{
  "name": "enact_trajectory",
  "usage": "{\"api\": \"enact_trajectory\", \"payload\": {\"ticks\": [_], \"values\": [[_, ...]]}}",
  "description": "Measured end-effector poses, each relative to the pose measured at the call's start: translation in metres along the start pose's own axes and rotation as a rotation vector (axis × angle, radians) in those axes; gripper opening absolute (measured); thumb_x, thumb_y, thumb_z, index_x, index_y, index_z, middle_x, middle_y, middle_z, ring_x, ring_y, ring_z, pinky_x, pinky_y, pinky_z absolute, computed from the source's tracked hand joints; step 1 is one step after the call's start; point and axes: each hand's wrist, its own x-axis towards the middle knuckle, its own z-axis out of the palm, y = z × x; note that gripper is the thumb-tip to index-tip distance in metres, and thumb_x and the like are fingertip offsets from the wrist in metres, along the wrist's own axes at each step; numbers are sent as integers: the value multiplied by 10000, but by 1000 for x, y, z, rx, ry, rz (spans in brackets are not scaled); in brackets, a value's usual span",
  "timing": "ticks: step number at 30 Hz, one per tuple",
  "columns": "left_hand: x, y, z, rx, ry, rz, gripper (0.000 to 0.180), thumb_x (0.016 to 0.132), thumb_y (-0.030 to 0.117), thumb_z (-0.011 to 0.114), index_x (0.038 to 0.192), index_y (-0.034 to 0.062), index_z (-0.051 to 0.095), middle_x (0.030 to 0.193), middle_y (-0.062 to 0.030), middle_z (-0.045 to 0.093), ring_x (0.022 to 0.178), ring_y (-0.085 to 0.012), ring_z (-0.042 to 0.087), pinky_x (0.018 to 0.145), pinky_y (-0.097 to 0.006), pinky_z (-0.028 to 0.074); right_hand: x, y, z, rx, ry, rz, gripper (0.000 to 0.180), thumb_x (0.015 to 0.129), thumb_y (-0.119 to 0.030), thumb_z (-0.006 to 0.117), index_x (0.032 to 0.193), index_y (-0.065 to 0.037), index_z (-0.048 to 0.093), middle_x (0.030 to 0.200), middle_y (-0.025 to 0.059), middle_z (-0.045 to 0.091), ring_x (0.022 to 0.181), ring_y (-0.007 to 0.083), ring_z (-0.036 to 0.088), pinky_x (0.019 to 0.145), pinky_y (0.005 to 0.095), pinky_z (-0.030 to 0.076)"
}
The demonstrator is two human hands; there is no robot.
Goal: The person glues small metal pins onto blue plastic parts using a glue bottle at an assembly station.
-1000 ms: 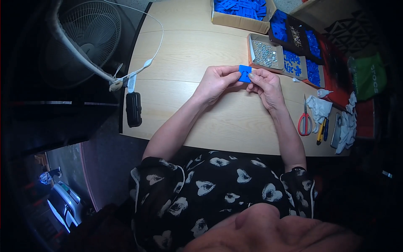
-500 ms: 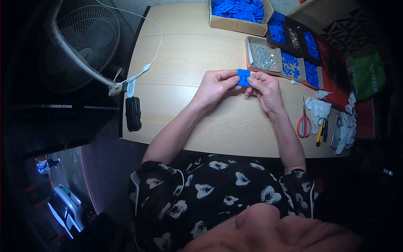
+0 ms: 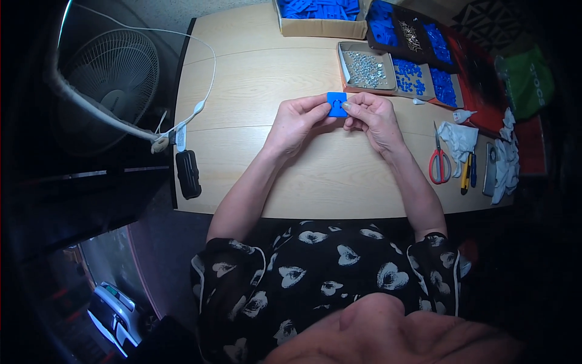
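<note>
A small flat blue plastic piece [image 3: 337,98] with a raised or cut-out detail near its middle is held up between both hands, over the wooden table. My left hand [image 3: 292,126] pinches its left edge between thumb and fingers. On the opposite edge my right hand [image 3: 381,124] grips it, thumb on top and fingers curled beneath. Whether a smaller part sits in the piece's centre is too small to tell. Just beyond the right hand stands a shallow cardboard tray [image 3: 344,77] of small shiny metal parts, beside a section of tiny blue parts [image 3: 410,76].
A carton [image 3: 321,28] of blue pieces stands at the back. Dark trays with blue parts and brass-coloured screws [image 3: 410,36] lie far right. Red-handled scissors [image 3: 439,164], a yellow cutter [image 3: 465,176] and white cloths [image 3: 458,138] are at right. A black case [image 3: 188,174] lies left, near a fan [image 3: 118,79].
The whole view has shifted slightly, so the table things appear farther up and mostly left. Both hands keep their hold on the blue plastic piece, with little visible finger movement.
</note>
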Motion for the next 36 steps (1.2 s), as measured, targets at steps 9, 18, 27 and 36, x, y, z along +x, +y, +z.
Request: {"api": "enact_trajectory", "payload": {"ticks": [9, 18, 27, 36], "values": [[-1, 1, 5, 5, 38, -26, 316, 946, 58, 602, 1235, -72, 594, 1021, -125, 687, 832, -115, 654, 793, -237, 561, 0, 3, -3, 30, -1, 9, 165, 887, -121, 703, 955, 2, 616, 772, 58, 658, 633, 93, 639, 586, 215, 534], [2, 1, 4, 20, 29, -1, 315, 947, 52, 594, 1238, -69, 594, 1026, -115, 689, 836, -107, 648, 793, -231, 554, 1, 1, -5, 81, -43, -8, 186, 895, -138, 698, 986, 5, 621, 809, 53, 658, 671, 91, 641, 615, 213, 537], [-4, 0, 7, 36, -14, 99, 324, 954, 53, 589, 1259, -55, 585, 1086, -109, 684, 896, -113, 654, 841, -243, 545, -4, -2, -5, 22, -65, -75, 156, 892, -99, 688, 991, -6, 611, 836, 45, 655, 693, 88, 640, 661, 214, 535], [-8, -4, 1, 117, -122, 294, 347, 961, 50, 584, 1294, -46, 559, 1164, -122, 662, 1000, -146, 653, 892, -278, 545, -14, -12, 2, -85, -71, -245, 126, 891, -31, 666, 988, 19, 602, 905, 62, 637, 751, 88, 622, 705, 225, 547]]}}
